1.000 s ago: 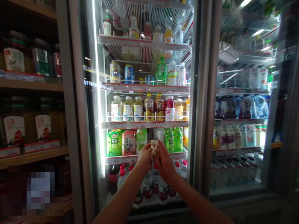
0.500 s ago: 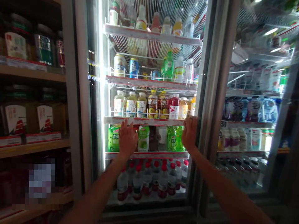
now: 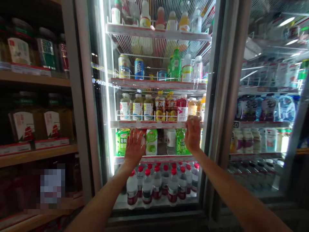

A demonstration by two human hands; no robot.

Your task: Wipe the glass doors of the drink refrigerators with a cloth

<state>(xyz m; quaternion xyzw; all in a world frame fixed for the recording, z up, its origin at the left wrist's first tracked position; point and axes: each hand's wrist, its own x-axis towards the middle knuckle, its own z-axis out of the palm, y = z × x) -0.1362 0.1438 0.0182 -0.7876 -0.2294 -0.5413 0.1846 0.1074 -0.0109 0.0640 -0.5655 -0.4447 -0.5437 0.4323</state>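
Observation:
My left hand point(image 3: 134, 147) is raised in front of the drinks fridge with its fingers stretched and spread, holding nothing. Behind it are green bottles with Chinese labels point(image 3: 122, 141) and a white-and-green bottle point(image 3: 151, 142). Level with it on the right, my right hand point(image 3: 193, 135) has bent fingers, their tips blurred; whether they hold anything is not visible. It overlaps the price-strip edge of a shelf point(image 3: 166, 124), near a bottle of orange drink point(image 3: 192, 106) and green bottles point(image 3: 180, 141). Whether either hand touches the fridge cannot be told.
Red-capped water bottles point(image 3: 147, 187) stand on the bottom shelf, with cans point(image 3: 139, 68) and other bottles higher up. A metal door frame point(image 3: 225, 106) separates a second fridge on the right. At left, wooden shelves point(image 3: 38, 151) hold large jars point(image 3: 25, 122).
My right hand has shifted slightly left, away from the metal frame. My left hand sits a little lower against the shelves, fingers still spread. The view has shifted slightly.

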